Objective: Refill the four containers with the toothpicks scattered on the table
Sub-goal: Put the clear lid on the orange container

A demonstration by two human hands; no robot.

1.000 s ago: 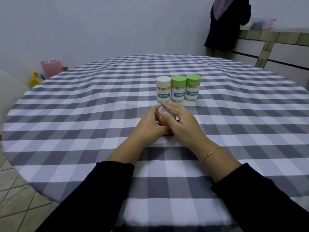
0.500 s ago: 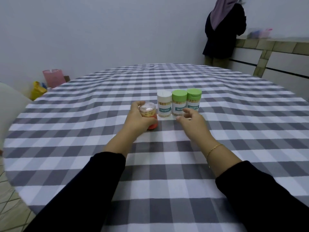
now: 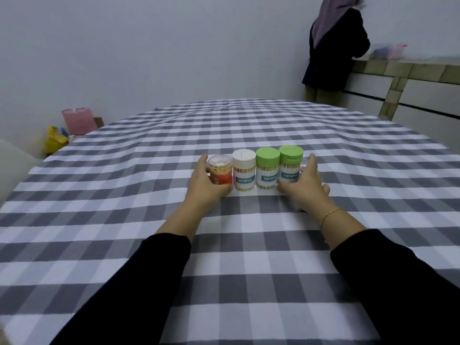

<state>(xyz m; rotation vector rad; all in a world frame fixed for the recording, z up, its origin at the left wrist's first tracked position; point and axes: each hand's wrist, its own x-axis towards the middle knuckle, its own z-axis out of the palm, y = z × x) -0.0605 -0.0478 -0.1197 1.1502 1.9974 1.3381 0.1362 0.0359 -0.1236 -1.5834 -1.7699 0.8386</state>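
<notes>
Four toothpick containers stand upright in a tight row at mid-table. From the left they are a red one with a clear lid, a white-lidded one, and two green-lidded ones. My left hand grips the red container from its left side, thumb curled round the base. At the other end, my right hand cups the right green container, with fingers on its far side and thumb at its base. All four lids are on. No loose toothpicks show on the cloth.
The round table wears a grey-and-white checked cloth. A person in dark clothes stands at a tiled counter at the back right. A pink bin and a yellow bag sit on the floor at the left.
My left hand carried the red container from in front of me to the row's left end and set it down. My right hand let go of it and moved to the right green container.
</notes>
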